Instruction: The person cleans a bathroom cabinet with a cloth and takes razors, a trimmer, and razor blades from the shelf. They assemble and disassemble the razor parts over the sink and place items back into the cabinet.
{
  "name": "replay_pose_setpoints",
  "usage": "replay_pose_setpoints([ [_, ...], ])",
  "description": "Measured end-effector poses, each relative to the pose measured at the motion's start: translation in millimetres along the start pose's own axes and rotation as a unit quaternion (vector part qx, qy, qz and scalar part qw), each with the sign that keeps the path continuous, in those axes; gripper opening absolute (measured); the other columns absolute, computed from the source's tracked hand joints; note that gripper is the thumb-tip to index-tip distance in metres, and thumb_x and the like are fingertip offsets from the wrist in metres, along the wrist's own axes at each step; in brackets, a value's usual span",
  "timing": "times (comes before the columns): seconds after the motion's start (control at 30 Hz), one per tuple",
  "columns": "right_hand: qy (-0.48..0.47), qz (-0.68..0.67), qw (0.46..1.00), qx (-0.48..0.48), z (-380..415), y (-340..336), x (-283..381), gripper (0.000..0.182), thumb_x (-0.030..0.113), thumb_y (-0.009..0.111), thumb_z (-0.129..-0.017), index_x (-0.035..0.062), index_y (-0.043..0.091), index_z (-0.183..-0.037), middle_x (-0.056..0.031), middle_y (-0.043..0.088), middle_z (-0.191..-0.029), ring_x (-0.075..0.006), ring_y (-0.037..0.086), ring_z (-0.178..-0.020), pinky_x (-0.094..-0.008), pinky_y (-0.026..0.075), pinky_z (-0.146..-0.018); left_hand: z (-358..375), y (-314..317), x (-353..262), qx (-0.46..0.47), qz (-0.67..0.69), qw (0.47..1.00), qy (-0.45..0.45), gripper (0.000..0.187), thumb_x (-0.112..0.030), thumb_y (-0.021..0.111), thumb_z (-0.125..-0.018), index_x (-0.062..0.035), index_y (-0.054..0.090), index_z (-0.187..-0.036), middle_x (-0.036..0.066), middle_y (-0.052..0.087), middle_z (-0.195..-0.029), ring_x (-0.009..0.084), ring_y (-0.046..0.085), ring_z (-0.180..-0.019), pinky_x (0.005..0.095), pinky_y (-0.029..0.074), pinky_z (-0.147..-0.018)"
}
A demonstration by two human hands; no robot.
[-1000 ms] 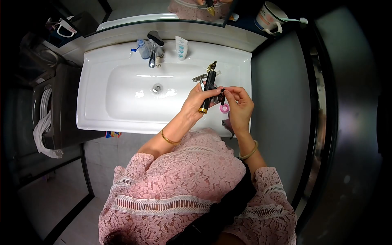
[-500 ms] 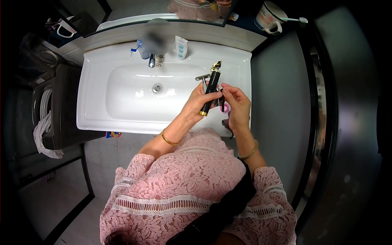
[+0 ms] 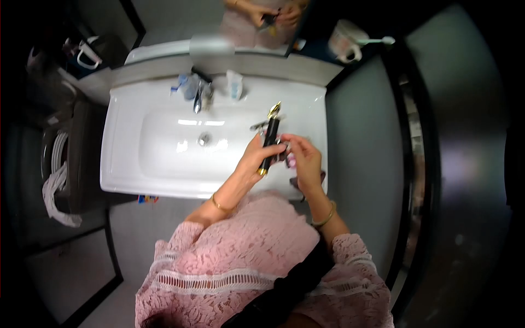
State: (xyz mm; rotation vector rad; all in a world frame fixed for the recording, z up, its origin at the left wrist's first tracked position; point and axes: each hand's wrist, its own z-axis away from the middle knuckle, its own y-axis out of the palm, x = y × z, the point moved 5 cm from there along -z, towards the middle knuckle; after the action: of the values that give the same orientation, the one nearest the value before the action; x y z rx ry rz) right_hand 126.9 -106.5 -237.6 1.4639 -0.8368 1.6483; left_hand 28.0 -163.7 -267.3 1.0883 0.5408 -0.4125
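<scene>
My left hand is wrapped round a black hair trimmer with a gold head and gold end cap, tilted with its head pointing away from me. The head of a metal safety razor sticks out beside the trimmer, apparently in the same hand. My right hand is closed close by, its thumb and fingertips pinching a small black piece between the hands; blur hides its exact shape. Something round and pink shows just behind the right fingers.
Below the hands is a white washbasin with a tap. A blue-capped bottle and a white tube stand at its back. A dark object lies by the right wrist. A mug with a toothbrush sits upper right.
The view has tilted upward, so the basin and hands sit lower in the picture, with some blur. Both hands keep nearly the same hold, close together.
</scene>
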Motion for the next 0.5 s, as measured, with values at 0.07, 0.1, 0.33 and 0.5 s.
replay_pose_setpoints([
  [0.07,-0.077,0.056,0.995,-0.002,-10,-11,15,0.018,0.006,0.052,-0.083,-0.0009,0.056,-0.099,-0.0063,0.060,-0.096,-0.0115,0.055,-0.089,-0.0221,0.043,-0.073,1,-3,7,-0.003,0.008,1.000,-0.002,0.028,-0.003,0.062,-0.070,-0.0057,0.046,-0.092,0.004,0.052,-0.078,0.0130,0.055,-0.066,0.0213,0.043,-0.056],
  [0.1,-0.127,0.070,0.989,-0.010,-21,-18,28,0.019,0.006,0.052,-0.083,-0.0007,0.055,-0.100,-0.0066,0.060,-0.096,-0.0119,0.055,-0.090,-0.0226,0.043,-0.073,-2,-6,7,0.007,-0.005,1.000,0.005,0.028,-0.002,0.062,-0.070,-0.0056,0.046,-0.093,0.005,0.052,-0.079,0.0140,0.056,-0.068,0.0222,0.044,-0.058],
  [0.33,-0.613,0.181,0.746,-0.186,-25,-56,318,0.018,0.000,0.046,-0.081,-0.0007,0.055,-0.096,-0.0098,0.059,-0.088,-0.0171,0.056,-0.079,-0.0251,0.043,-0.071,1,-6,9,0.029,0.001,1.000,0.012,0.033,0.002,0.064,-0.067,-0.0081,0.043,-0.091,0.006,0.055,-0.076,0.0182,0.058,-0.067,0.0260,0.049,-0.056],
  [0.5,-0.703,0.341,0.574,-0.247,-70,-78,457,0.020,0.013,0.044,-0.083,0.0002,0.056,-0.093,-0.0166,0.058,-0.087,-0.0303,0.055,-0.082,-0.0329,0.044,-0.075,0,-13,9,0.019,-0.023,0.999,0.026,0.033,0.000,0.064,-0.068,-0.0084,0.043,-0.092,0.007,0.055,-0.075,0.0189,0.059,-0.067,0.0268,0.048,-0.050],
])
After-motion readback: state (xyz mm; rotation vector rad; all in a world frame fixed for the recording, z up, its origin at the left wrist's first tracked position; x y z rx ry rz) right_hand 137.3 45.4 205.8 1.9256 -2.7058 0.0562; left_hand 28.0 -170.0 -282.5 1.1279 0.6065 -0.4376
